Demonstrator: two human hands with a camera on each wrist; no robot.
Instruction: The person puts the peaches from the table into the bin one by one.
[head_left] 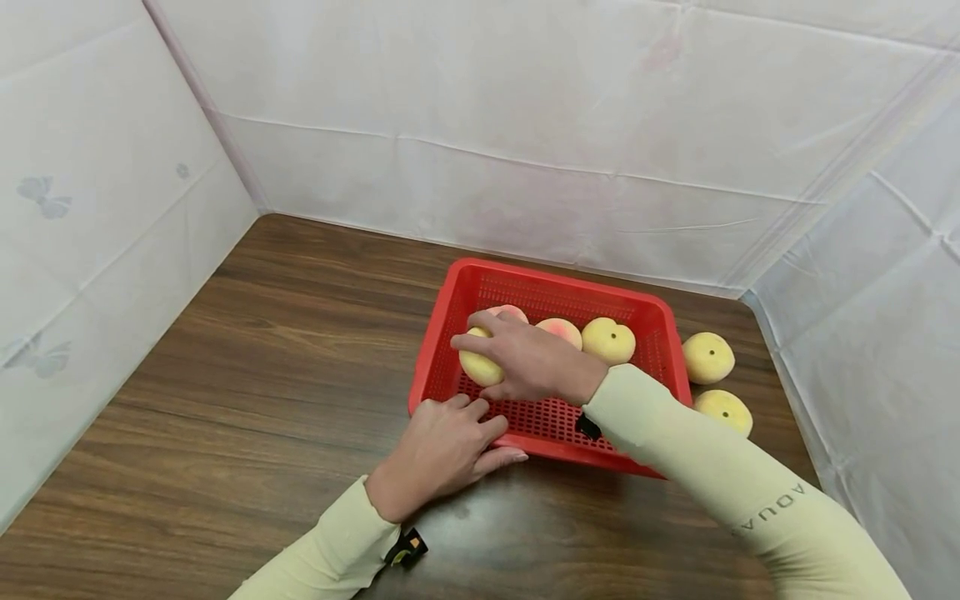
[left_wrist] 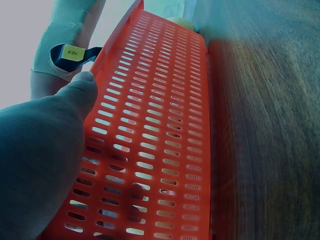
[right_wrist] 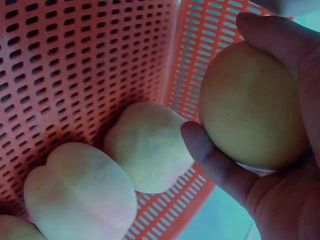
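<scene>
My right hand [head_left: 536, 358] grips a yellow peach [head_left: 477, 367] over the left part of a red perforated plastic basket [head_left: 592, 456]. In the right wrist view, fingers and thumb wrap the held peach [right_wrist: 252, 105], which hangs above the basket floor. Along the back of the basket lie a pink-tinged peach [head_left: 508, 312], another pink one [head_left: 561, 331] and a yellow one [head_left: 609, 340]. My left hand [head_left: 446, 446] holds the basket's near left rim, fingers over the edge. The left wrist view shows its thumb against the slotted outer wall [left_wrist: 150, 115].
Two yellow peaches, one behind [head_left: 707, 358] and one nearer [head_left: 723, 411], sit on the table just right of the basket. The brown wood-grain table [head_left: 285, 350] extends left. White sheeting [head_left: 480, 150] stands along the back and both sides.
</scene>
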